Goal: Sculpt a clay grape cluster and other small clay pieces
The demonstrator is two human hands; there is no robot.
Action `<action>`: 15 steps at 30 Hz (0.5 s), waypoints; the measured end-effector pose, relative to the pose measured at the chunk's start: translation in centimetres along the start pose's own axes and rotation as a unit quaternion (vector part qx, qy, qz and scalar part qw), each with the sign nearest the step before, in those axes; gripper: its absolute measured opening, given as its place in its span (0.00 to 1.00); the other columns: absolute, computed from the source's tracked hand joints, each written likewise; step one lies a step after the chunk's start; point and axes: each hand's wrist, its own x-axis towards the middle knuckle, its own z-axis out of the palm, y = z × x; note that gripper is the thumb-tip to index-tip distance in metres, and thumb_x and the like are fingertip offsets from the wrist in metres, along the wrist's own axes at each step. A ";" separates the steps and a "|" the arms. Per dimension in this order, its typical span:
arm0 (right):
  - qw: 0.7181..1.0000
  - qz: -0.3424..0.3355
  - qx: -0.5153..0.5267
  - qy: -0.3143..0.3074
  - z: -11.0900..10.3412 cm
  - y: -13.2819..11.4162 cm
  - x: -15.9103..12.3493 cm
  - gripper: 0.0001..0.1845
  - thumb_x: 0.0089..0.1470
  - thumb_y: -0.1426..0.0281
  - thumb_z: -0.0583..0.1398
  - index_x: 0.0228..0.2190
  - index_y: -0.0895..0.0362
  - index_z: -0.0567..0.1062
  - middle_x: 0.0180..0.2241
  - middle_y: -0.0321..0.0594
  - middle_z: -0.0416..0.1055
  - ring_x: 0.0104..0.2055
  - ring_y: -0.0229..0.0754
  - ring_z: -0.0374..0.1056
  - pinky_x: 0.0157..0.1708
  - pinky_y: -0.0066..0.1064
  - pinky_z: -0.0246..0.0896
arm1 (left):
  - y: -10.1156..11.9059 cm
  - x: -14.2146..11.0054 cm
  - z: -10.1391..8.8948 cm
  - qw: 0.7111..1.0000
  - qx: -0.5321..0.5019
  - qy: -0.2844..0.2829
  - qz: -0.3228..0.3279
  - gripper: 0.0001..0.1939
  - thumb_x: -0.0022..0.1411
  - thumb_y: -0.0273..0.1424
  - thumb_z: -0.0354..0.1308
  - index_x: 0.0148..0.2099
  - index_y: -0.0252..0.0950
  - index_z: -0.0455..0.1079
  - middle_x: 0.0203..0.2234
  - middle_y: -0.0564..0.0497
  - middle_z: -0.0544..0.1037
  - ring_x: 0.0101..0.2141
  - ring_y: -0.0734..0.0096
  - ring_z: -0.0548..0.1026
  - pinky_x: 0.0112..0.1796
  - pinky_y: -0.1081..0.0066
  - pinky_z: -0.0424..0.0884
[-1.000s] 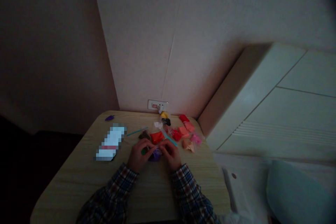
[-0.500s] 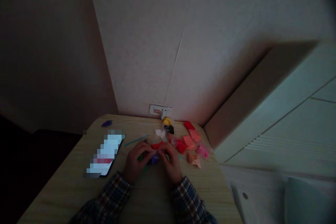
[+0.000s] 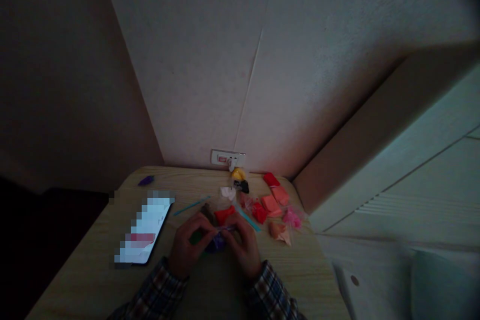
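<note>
My left hand (image 3: 190, 240) and my right hand (image 3: 242, 240) meet over the tabletop, thumbs and fingers pinched together. Between them is the top of a clear plastic packet of purple modelling clay (image 3: 216, 244), which hangs just below the fingertips. Something green (image 3: 195, 236) shows beneath my left hand, partly covered by it. Just beyond the fingers lie a red clay packet (image 3: 224, 215) and a dark brownish one (image 3: 207, 211). A flat turquoise stick (image 3: 248, 218) rests beside my right hand, and a thin blue stick (image 3: 191, 205) lies beyond my left.
Left of my hands lies a phone (image 3: 150, 230) with a lit, blurred screen. Pink (image 3: 292, 217), peach (image 3: 280, 232), coral (image 3: 271, 206), white (image 3: 227, 192), black (image 3: 242, 186) and yellow (image 3: 238, 175) clay pieces lie at the right and back. A small purple object (image 3: 146, 180) sits back left, and a wall socket (image 3: 228, 158) behind.
My hands have come slightly lower and nearer in the view, still pinched together. More of the red packet and the turquoise stick now shows. The camera view has shifted a little.
</note>
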 end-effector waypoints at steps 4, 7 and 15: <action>1.000 0.000 0.000 -0.006 -0.1 -0.1 0.0 0.07 0.56 0.65 0.58 0.28 0.54 0.70 0.27 0.36 0.67 0.30 0.39 0.63 0.29 0.29 0.59 | -0.1 0.0 0.0 1.000 0.014 -0.006 0.018 0.07 0.56 0.29 0.59 0.26 0.38 0.68 0.21 0.53 0.72 0.25 0.69 0.72 0.26 0.71 0.70; 1.000 0.003 -0.007 -0.001 -0.2 -0.3 0.0 0.07 0.56 0.66 0.58 0.28 0.55 0.70 0.26 0.36 0.67 0.29 0.39 0.63 0.29 0.29 0.58 | -0.2 -0.2 0.2 0.999 0.035 -0.008 0.030 0.06 0.57 0.27 0.59 0.28 0.38 0.69 0.22 0.53 0.72 0.25 0.70 0.72 0.27 0.72 0.70; 0.999 0.008 -0.020 0.033 -0.5 -0.3 0.1 0.06 0.56 0.67 0.57 0.27 0.55 0.70 0.26 0.36 0.67 0.28 0.39 0.63 0.28 0.29 0.59 | -0.4 -0.3 0.5 0.991 0.109 -0.030 0.066 0.05 0.59 0.32 0.57 0.40 0.40 0.70 0.31 0.49 0.76 0.35 0.62 0.74 0.37 0.64 0.73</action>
